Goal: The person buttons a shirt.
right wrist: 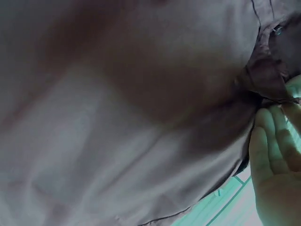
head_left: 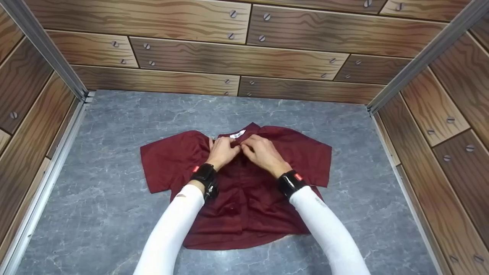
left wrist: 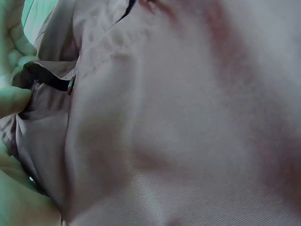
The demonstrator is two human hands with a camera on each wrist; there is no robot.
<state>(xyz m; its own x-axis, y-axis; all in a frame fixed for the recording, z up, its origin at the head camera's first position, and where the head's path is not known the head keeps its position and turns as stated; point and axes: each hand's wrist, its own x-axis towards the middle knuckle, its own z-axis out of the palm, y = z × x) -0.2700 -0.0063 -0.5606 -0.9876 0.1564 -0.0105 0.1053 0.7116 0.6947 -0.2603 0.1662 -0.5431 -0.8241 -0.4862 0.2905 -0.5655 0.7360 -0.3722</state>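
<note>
A dark red short-sleeved shirt (head_left: 305, 152) lies spread out, front side up, its collar away from me and a white label (head_left: 237, 134) showing inside the neck. At the neck opening my left hand (head_left: 222, 153) and right hand (head_left: 264, 153) meet, each pinching the front edge of the fabric just below the collar. The left wrist view shows my thumb and fingers (left wrist: 14, 101) on a folded edge beside a small button (left wrist: 70, 86). In the right wrist view the fingers (right wrist: 268, 146) lie along the gathered cloth, fingertips partly hidden by it.
Underneath is a grey marbled surface (head_left: 95, 214). Wood-patterned panels (head_left: 183, 57) wall it in at the back, left and right, with metal rails (head_left: 46, 49) along the corners. Both sleeves of the shirt spread outward, and wrinkles cross its lower front.
</note>
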